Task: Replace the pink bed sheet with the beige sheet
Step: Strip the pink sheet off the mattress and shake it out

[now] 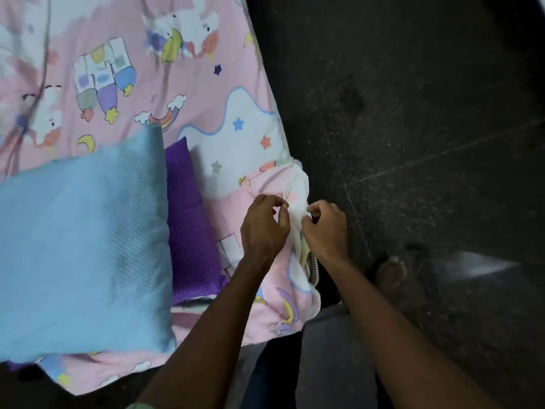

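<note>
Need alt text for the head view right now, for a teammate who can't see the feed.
Both hands, left hand and right hand, pinch a bunched fold of the pink bed sheet at the bed's edge. A blue pillow lies over a purple pillow on the sheet; dark floor to the right.

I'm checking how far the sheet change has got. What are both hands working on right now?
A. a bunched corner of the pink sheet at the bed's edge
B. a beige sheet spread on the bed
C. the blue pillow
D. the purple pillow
A: the left hand and right hand both pinch a bunched corner of the pink sheet at the bed's edge, apart from the blue pillow and purple pillow.
</note>
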### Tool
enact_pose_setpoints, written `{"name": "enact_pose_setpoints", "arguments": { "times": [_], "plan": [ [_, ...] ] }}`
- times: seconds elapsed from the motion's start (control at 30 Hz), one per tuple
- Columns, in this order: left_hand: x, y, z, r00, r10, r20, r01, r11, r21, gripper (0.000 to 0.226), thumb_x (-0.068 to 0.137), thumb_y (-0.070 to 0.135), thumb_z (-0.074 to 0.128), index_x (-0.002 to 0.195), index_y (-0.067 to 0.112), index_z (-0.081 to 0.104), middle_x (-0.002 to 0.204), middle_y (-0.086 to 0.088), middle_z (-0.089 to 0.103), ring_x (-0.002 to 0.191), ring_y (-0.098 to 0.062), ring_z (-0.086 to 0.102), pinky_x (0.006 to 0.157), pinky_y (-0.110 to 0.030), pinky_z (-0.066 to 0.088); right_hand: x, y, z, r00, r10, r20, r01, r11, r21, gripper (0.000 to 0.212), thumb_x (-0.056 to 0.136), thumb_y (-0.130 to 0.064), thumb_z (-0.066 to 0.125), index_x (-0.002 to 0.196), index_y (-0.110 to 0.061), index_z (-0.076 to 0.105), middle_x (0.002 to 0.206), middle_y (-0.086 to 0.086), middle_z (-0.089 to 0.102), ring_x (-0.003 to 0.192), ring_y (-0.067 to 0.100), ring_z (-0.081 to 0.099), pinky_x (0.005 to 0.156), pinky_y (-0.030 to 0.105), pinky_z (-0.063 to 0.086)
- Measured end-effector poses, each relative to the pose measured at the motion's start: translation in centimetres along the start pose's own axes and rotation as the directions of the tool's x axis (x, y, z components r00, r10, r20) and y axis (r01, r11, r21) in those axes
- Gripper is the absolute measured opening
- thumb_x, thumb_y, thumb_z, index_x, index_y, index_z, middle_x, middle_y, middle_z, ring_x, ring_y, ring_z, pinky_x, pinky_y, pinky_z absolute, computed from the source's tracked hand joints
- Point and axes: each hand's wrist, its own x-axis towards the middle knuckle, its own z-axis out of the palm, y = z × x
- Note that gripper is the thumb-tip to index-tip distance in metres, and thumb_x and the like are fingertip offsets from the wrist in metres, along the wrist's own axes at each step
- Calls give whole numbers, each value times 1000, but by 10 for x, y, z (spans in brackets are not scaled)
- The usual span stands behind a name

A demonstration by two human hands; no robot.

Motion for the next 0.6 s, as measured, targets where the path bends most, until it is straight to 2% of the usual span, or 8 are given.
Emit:
{"name": "enact_pose_setpoints", "arguments": {
  "times": [0.1, 0.23, 0.33, 0.5, 0.6],
  "plan": [
    [16, 22, 8, 999, -31, -19, 31, 999, 30, 11, 94, 30, 61, 99, 30, 71, 106, 15, 66, 88, -4, 62, 65, -8, 35, 40, -8, -19, 992, -27, 125, 24, 999, 24, 13, 84, -19, 66, 97, -23, 65, 105, 0, 62, 103, 23, 58, 91, 45, 52],
    [40, 57, 24, 984, -161, -83, 160, 987, -11, 8, 94, 30, 61, 93, 33, 68, 104, 18, 62, 83, -1, 62, 65, -19, 45, 89, -17, -53, 957, -125, 260, 121, 992, 32, 9, 84, -20, 64, 92, -24, 63, 101, 0, 63, 99, 24, 61, 88, 45, 54],
    [64, 83, 43, 960, -250, -126, 242, 967, -78, 9, 95, 31, 61, 92, 33, 69, 101, 17, 63, 82, 1, 63, 69, -27, 52, 127, -16, -81, 929, -201, 310, 211, 978, 2, 4, 85, -21, 61, 87, -25, 61, 96, -3, 63, 95, 22, 61, 84, 44, 54],
    [121, 116, 56, 921, -313, -229, 286, 947, -144, 11, 95, 29, 60, 94, 29, 71, 100, 14, 65, 83, -4, 64, 71, -21, 48, 180, -25, -108, 906, -205, 369, 254, 963, -89, 7, 87, -24, 59, 79, -25, 58, 85, -8, 64, 88, 22, 62, 76, 42, 55],
    [158, 121, 47, 897, -336, -286, 298, 940, -167, 12, 95, 31, 59, 96, 29, 71, 102, 14, 65, 84, -4, 63, 73, -22, 48, 201, -47, -105, 876, -226, 425, 293, 951, -97, 9, 86, -23, 55, 79, -26, 58, 82, -8, 64, 86, 23, 62, 75, 45, 56]
  ]
}}
